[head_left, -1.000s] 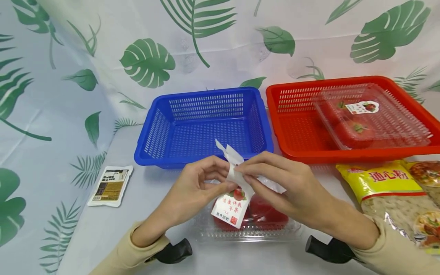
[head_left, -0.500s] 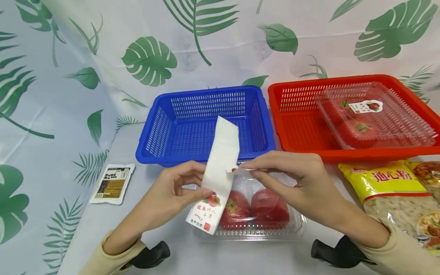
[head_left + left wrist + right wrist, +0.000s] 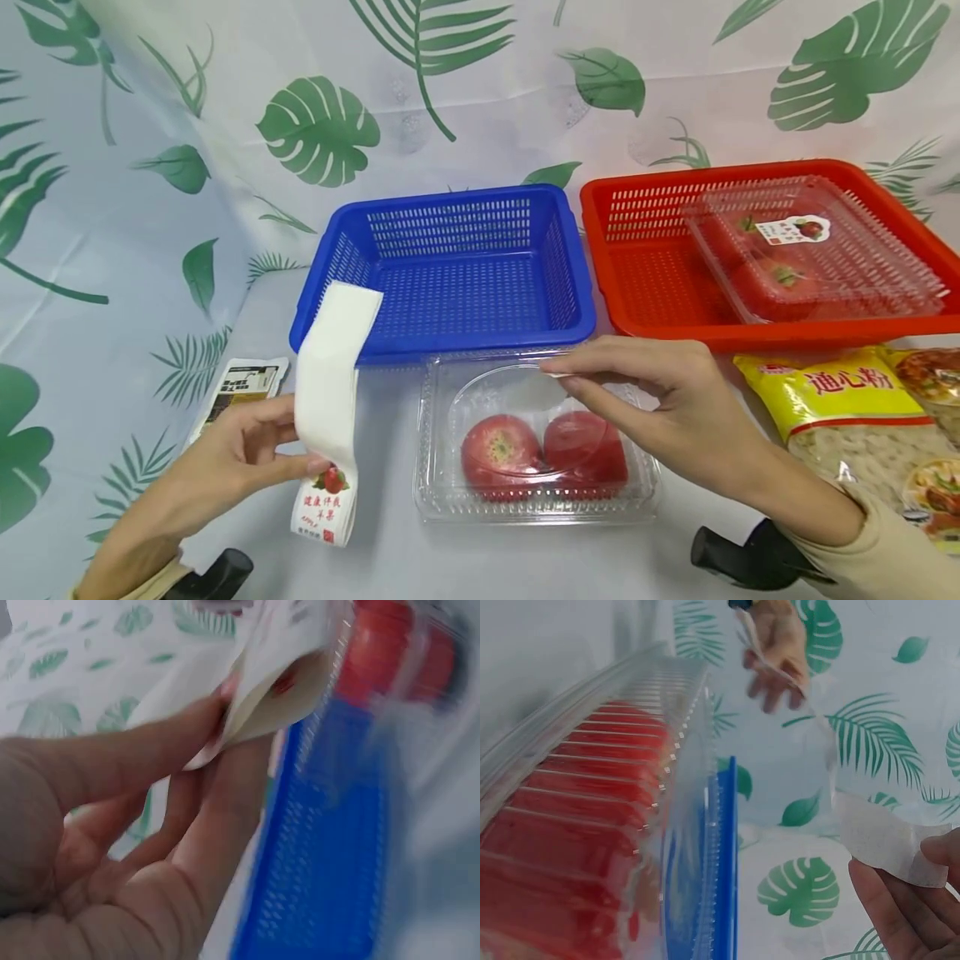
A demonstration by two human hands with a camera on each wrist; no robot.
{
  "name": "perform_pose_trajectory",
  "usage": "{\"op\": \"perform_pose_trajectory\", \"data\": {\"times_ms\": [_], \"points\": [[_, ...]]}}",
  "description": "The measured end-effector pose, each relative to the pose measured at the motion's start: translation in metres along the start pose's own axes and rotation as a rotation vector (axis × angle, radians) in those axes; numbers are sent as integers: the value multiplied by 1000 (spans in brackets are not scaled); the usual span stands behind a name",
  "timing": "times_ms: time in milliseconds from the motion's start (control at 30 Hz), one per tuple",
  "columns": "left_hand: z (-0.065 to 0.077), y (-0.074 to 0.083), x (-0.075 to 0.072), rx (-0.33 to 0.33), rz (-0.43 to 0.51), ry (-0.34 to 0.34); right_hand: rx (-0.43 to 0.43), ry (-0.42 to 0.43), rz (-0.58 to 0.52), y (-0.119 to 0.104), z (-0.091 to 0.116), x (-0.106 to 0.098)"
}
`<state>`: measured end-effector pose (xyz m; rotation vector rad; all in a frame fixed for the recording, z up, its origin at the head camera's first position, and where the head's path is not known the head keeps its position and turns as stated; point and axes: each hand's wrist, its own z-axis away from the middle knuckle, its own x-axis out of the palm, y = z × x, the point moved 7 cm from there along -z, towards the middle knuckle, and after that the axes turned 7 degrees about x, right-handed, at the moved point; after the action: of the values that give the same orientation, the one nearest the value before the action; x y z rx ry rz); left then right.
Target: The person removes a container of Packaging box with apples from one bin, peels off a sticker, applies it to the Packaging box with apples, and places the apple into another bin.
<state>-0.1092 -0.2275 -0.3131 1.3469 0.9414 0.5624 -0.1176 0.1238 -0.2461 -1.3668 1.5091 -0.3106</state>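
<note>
My left hand (image 3: 217,467) pinches a folded strip of white labels (image 3: 330,408) between thumb and fingers, left of the clear box. Printed red fruit and lettering show at its lower end; the left wrist view has the paper (image 3: 277,697) bent in a loop. My right hand (image 3: 667,408) pinches a small label (image 3: 555,375), mostly edge-on from above; the right wrist view shows the pale label (image 3: 889,840) between thumb and fingers. Below the right hand stands a lidded clear plastic box (image 3: 536,512) with two red apples (image 3: 501,454) in it.
Behind the box stands a blue basket (image 3: 442,342), with a red basket (image 3: 652,333) to its right. A labelled clear box of red fruit (image 3: 783,279) sits in the red one. Pasta bags (image 3: 855,417) lie at right; a small packet (image 3: 243,379) lies partly behind my left hand.
The hands have drawn apart. My left hand has carried the label strip left, away from the box, while my right hand has kept a label peeled from it above the lid.
</note>
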Motion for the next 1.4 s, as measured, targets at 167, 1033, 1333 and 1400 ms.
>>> {"op": "perform_pose_trajectory", "data": {"times_ms": [167, 1033, 1333, 1400], "points": [[18, -38, 2, -149, 67, -178, 27, 6, 31, 1, 2, -1], [9, -87, 0, -331, -192, -108, 67, -18, 80, 15, 14, 6], [5, -87, -2, -331, -257, -100, 62, -93, 29, 16, 12, 13], [4, -87, -8, -327, -296, -72, 63, -98, 32, 17, 11, 13]]}}
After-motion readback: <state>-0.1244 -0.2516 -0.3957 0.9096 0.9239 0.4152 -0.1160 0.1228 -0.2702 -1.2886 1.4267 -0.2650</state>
